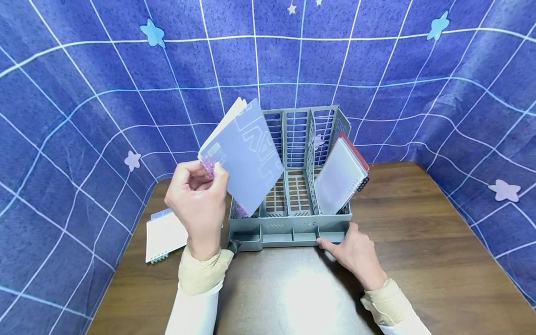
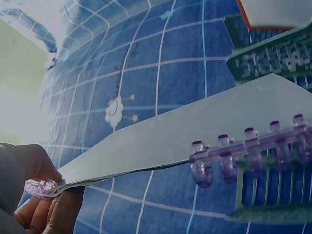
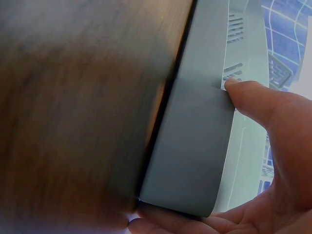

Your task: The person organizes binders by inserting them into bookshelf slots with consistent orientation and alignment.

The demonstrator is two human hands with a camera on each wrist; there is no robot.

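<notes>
My left hand (image 1: 198, 200) pinches a loose-leaf ring notebook (image 1: 253, 158) by one end of its clear purple ring binding, thumb on the cover. The notebook has a blue-grey cover with white outlined letters and hangs tilted over the left slots of a grey desk file organizer (image 1: 277, 229). In the left wrist view, the purple rings (image 2: 225, 158) run along its lower edge. My right hand (image 1: 356, 253) grips the organizer's front right corner, with the thumb over the front rim and the fingers round the end, as the right wrist view shows.
Spiral notebooks, one with a pale cover (image 1: 340, 174) and one with a red cover (image 1: 356, 153), lean in the organizer's right slot. More notebooks (image 1: 165, 235) lie on the wooden table (image 1: 402, 214) at the left. A blue patterned curtain (image 1: 209, 56) surrounds the table's back and sides.
</notes>
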